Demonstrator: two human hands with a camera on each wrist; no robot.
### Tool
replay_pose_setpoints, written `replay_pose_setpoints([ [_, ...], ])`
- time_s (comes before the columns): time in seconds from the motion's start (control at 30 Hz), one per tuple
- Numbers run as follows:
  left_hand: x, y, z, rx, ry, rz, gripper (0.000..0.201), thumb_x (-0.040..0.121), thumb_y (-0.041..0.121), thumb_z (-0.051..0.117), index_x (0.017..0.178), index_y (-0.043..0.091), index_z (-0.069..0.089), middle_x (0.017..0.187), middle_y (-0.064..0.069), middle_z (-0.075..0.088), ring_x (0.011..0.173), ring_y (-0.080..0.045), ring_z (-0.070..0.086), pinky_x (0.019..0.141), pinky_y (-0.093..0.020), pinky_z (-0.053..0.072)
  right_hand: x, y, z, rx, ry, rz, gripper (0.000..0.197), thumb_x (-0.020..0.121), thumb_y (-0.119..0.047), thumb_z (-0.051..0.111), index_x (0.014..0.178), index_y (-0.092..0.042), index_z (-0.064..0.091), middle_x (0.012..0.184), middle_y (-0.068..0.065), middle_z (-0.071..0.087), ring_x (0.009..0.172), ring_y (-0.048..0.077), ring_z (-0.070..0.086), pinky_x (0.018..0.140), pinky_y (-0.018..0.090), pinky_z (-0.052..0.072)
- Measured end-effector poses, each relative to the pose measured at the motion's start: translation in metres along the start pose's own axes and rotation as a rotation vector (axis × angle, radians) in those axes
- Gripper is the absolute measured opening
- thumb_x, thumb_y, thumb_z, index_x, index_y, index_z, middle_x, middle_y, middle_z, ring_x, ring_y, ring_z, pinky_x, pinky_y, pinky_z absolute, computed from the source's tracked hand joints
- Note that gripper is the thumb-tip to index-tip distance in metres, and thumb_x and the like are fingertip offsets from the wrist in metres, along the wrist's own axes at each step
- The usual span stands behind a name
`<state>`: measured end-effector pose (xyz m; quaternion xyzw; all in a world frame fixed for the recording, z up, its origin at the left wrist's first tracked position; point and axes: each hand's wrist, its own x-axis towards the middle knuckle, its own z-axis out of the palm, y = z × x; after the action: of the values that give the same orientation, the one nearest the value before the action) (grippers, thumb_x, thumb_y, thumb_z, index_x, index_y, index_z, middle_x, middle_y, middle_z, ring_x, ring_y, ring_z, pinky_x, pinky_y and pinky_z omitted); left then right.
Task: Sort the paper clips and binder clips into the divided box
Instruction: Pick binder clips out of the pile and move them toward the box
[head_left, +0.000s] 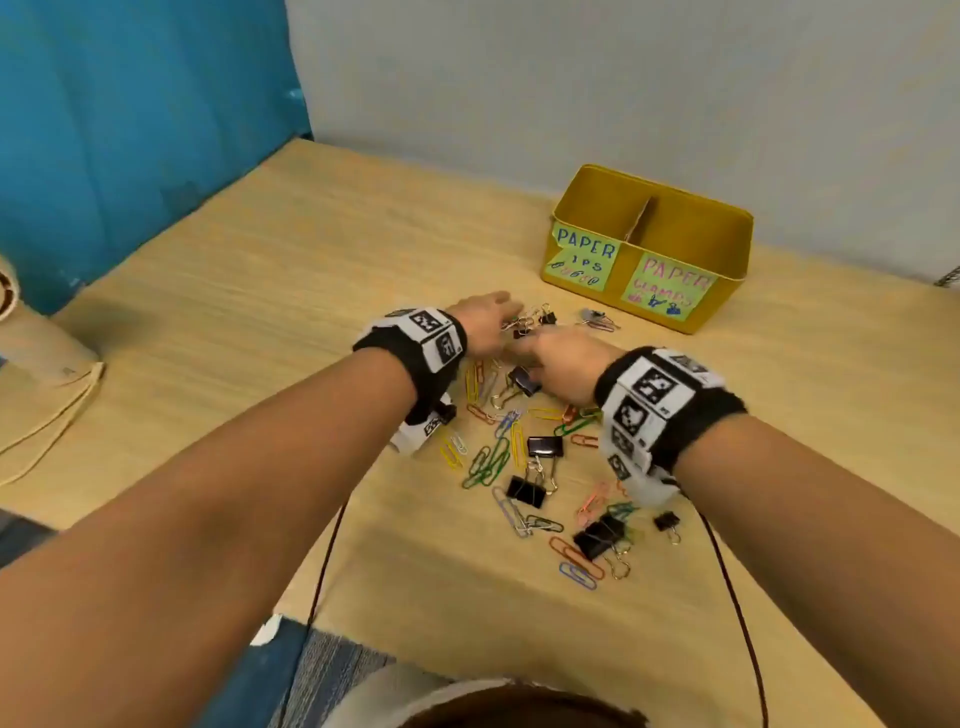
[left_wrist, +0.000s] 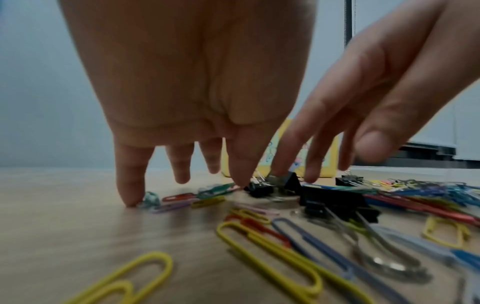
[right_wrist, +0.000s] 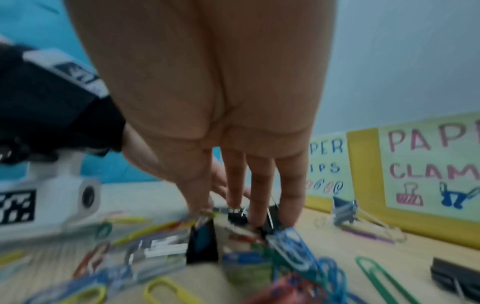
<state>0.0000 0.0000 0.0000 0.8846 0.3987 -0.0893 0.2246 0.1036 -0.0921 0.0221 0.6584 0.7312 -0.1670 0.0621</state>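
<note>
Your left hand (head_left: 485, 325) and right hand (head_left: 563, 364), fingers straight, grip released, touch small black binder clips (left_wrist: 259, 188) on tabletop (head_left: 322, 270), gathering them for yellow divided box (head_left: 647, 249).

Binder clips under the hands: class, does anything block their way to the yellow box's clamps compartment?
Nothing visible does. Between the binder clips and the yellow box lie only bare table and one stray clip; the open-topped right compartment looks empty.
</note>
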Motion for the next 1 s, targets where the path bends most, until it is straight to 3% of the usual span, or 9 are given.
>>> replay_pose_setpoints([
  [0.1,-0.003,0.001,-0.001,-0.032,-0.085,0.044,0.059,0.092,0.014,0.047,0.147,0.019,0.026,0.151,-0.008,0.035,0.135,-0.025,0.039,0.112,-0.037,0.033,0.008,0.01,0.009,-0.072,-0.009,-0.105,0.045,0.091,-0.005,0.048,0.131,-0.023,0.055,0.146,0.005,0.037,0.127,0.024,0.048,0.107,0.032,0.04],
  [0.23,-0.019,-0.02,-0.005,-0.032,-0.119,0.073,0.046,0.09,0.006,0.042,0.133,0.02,0.051,0.139,-0.006,0.052,0.124,-0.025,0.051,0.104,-0.035,0.041,0.014,0.035,-0.002,-0.109,-0.035,0.025,0.036,0.092,-0.007,0.05,0.122,-0.021,0.062,0.14,0.002,0.045,0.119,0.023,0.054,0.099,0.035,0.048],
  [0.33,-0.036,-0.033,-0.014,-0.112,-0.036,0.006,0.046,0.09,0.007,0.048,0.133,0.022,0.051,0.134,-0.012,0.05,0.124,-0.029,0.048,0.104,-0.036,0.04,0.029,0.033,-0.016,-0.061,0.04,0.093,0.03,0.092,-0.008,0.051,0.117,-0.02,0.063,0.123,0.004,0.058,0.11,0.023,0.058,0.091,0.032,0.05],
  [0.43,-0.053,-0.038,-0.017,-0.014,-0.084,-0.182,0.051,0.089,0.02,0.05,0.139,0.023,0.04,0.134,-0.017,0.039,0.126,-0.038,0.039,0.106,-0.045,0.038,0.049,0.008,-0.019,0.029,0.063,0.077,0.036,0.092,-0.003,0.047,0.122,-0.018,0.06,0.123,0.008,0.056,0.113,0.025,0.056,0.089,0.029,0.044],
  [0.57,-0.059,-0.035,-0.001,-0.002,-0.09,-0.209,0.046,0.087,0.006,0.04,0.133,0.008,0.039,0.129,-0.018,0.037,0.123,-0.038,0.038,0.103,-0.044,0.038,0.061,-0.021,-0.007,0.023,-0.096,0.075,0.042,0.091,-0.001,0.04,0.129,-0.016,0.052,0.129,0.014,0.046,0.119,0.034,0.048,0.101,0.043,0.044],
  [0.67,-0.066,-0.039,-0.001,-0.141,-0.087,-0.189,0.047,0.084,0.012,0.051,0.131,0.01,0.041,0.128,-0.014,0.04,0.122,-0.032,0.044,0.102,-0.039,0.04,0.053,-0.022,-0.003,0.065,-0.197,0.045,0.031,0.089,-0.008,0.047,0.117,-0.018,0.057,0.124,0.012,0.044,0.118,0.032,0.047,0.099,0.042,0.043],
  [0.77,-0.082,-0.044,-0.002,-0.09,-0.164,-0.21,0.086,0.069,0.041,0.074,0.138,0.018,0.029,0.133,-0.008,0.033,0.127,-0.029,0.034,0.102,-0.039,0.04,0.043,-0.016,-0.005,0.098,-0.256,0.058,0.044,0.086,-0.024,0.057,0.128,-0.027,0.048,0.128,0.009,0.04,0.122,0.031,0.044,0.1,0.041,0.042],
  [0.87,-0.089,-0.031,0.011,0.055,-0.181,-0.217,0.111,0.051,0.054,0.082,0.139,0.019,0.023,0.133,-0.006,0.028,0.127,-0.028,0.028,0.102,-0.042,0.042,0.037,-0.023,-0.003,0.003,-0.264,0.029,0.084,0.068,-0.048,0.074,0.139,-0.031,0.033,0.132,0.008,0.036,0.123,0.03,0.037,0.097,0.043,0.042],
  [1.0,-0.072,-0.02,0.017,-0.092,-0.07,-0.228,0.085,0.066,0.035,0.08,0.134,0.013,0.034,0.131,-0.011,0.037,0.123,-0.031,0.039,0.099,-0.039,0.043,0.043,-0.027,0.004,0.009,-0.151,-0.028,0.06,0.071,-0.032,0.076,0.124,-0.02,0.051,0.123,0.01,0.046,0.113,0.03,0.049,0.091,0.037,0.044],
])
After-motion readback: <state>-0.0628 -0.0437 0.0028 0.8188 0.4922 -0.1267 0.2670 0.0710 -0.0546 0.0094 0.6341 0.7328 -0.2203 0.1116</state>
